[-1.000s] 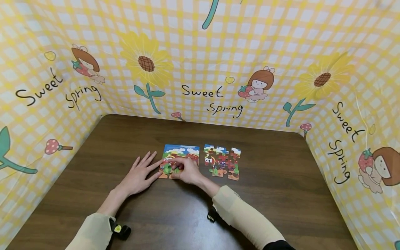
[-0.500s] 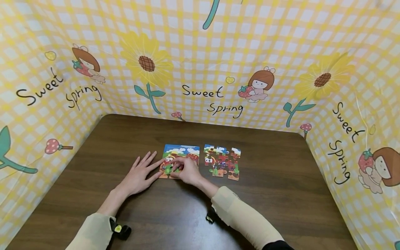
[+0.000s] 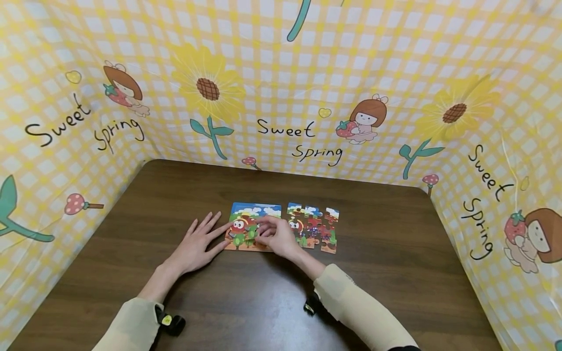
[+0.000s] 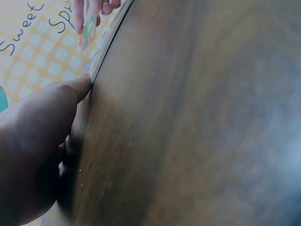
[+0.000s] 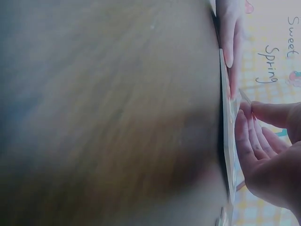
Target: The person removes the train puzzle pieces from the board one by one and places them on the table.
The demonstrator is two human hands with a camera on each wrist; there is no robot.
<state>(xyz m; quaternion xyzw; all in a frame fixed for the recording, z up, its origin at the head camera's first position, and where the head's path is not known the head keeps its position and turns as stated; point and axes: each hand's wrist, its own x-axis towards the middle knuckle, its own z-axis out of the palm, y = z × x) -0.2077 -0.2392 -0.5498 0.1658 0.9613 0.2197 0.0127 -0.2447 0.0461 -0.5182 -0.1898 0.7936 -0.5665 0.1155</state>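
Observation:
A colourful puzzle board [image 3: 254, 209] with a cartoon picture lies flat on the table. My left hand [image 3: 193, 246] lies spread at its left side, with the thumb and a straight finger on its left edge. My right hand [image 3: 278, 236] is over the board's right part, its thumb and fingers pinching a puzzle piece [image 3: 251, 231]. In the left wrist view this green and orange puzzle piece [image 4: 88, 34] is tilted and raised off the board. Seen edge-on in the right wrist view, the puzzle piece [image 5: 245, 97] sticks out past the fingertips. My right hand hides part of the board.
To the right of the board lies a loose group of puzzle pieces [image 3: 313, 222], partly covered by my right hand. The brown table [image 3: 377, 253] is bounded by a checkered cloth wall [image 3: 281, 92] at the back and both sides.
My right hand has lifted from the lower middle of the board and shifted to the right, now with the puzzle piece in its fingers. The left hand stays in place.

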